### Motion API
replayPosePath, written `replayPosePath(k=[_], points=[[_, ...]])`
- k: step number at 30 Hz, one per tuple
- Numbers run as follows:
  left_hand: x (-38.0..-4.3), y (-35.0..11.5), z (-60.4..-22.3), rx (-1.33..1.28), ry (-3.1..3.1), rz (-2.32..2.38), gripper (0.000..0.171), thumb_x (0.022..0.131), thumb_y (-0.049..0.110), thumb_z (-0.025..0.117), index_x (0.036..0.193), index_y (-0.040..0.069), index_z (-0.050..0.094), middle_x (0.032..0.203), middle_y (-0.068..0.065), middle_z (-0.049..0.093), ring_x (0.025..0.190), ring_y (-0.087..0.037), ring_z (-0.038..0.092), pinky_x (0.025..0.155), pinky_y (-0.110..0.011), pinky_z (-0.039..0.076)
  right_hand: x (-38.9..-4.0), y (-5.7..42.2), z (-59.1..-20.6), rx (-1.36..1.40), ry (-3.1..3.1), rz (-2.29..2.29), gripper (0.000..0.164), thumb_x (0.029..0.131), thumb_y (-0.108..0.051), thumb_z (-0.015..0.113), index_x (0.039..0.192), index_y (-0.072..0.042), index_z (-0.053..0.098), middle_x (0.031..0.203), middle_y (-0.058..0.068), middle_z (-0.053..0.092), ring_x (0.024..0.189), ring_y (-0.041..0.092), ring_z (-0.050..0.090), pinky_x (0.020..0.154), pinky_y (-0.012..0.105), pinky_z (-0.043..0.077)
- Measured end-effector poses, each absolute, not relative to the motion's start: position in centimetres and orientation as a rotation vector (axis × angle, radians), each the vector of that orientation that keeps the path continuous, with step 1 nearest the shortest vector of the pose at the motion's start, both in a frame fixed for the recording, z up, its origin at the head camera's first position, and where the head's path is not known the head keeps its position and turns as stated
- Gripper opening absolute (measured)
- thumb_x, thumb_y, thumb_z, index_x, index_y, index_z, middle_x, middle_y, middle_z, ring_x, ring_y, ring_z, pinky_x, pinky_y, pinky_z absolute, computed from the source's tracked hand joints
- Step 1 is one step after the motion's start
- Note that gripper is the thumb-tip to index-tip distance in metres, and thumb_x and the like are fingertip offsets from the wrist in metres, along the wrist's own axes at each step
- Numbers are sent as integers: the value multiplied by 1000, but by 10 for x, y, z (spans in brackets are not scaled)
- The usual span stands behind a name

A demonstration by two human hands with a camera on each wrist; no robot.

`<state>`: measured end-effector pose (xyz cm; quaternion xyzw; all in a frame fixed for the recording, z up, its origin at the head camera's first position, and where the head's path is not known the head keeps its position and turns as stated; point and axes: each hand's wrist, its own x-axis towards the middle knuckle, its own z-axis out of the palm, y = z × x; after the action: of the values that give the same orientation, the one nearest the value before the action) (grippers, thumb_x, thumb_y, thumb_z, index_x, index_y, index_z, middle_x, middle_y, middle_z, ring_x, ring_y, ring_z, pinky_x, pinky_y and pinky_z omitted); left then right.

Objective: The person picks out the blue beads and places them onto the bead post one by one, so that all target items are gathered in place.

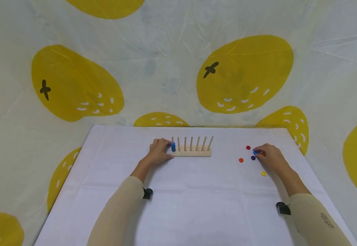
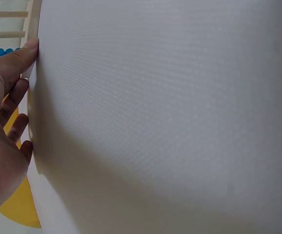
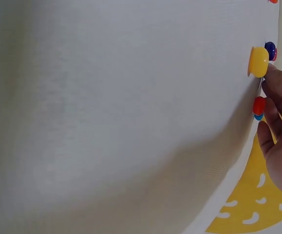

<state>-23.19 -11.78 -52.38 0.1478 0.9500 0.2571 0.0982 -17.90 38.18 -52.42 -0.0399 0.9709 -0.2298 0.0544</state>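
Observation:
A wooden peg rack (image 1: 194, 153) with a row of upright pegs stands toward the back of the table. Blue beads (image 1: 173, 147) are stacked on its leftmost peg. My left hand (image 1: 159, 152) holds the rack's left end, thumb at the front edge of the base and fingers round the far side. On the right, my right hand (image 1: 270, 157) pinches a small blue bead (image 1: 255, 152) between thumb and fingertips, low over the table. A red bead (image 3: 259, 105) with a blue one behind it lies under that hand. In the right wrist view, the pinched bead is hidden.
Loose beads lie round the right hand: a red bead (image 1: 248, 147), an orange-red bead (image 1: 241, 160), a dark blue bead (image 1: 253, 158) and a yellow bead (image 1: 263, 173). A white cloth (image 1: 197, 205) covers the table. Behind hangs a patterned curtain (image 1: 166, 68).

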Motion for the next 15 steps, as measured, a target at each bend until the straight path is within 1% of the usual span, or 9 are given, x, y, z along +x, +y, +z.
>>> replayPosePath(k=[7, 15], points=[[-231, -119, -524, 432, 2808, 780, 60, 85, 31, 87, 136, 10, 64, 132, -6, 63, 140, -33, 40, 115, -55, 32, -178, 381, -526, -91, 2945, -695, 30, 99, -14, 69, 126, -1, 70, 121, 25, 63, 105, 38, 57, 97, 59, 51], [-234, -119, -527, 458, 2812, 783, 59, 85, 32, 86, 135, 10, 64, 131, -6, 64, 139, -34, 41, 114, -56, 32, -176, 383, -519, -75, 2939, -725, 33, 99, -18, 70, 127, -1, 68, 122, 24, 64, 109, 39, 58, 99, 61, 49]])
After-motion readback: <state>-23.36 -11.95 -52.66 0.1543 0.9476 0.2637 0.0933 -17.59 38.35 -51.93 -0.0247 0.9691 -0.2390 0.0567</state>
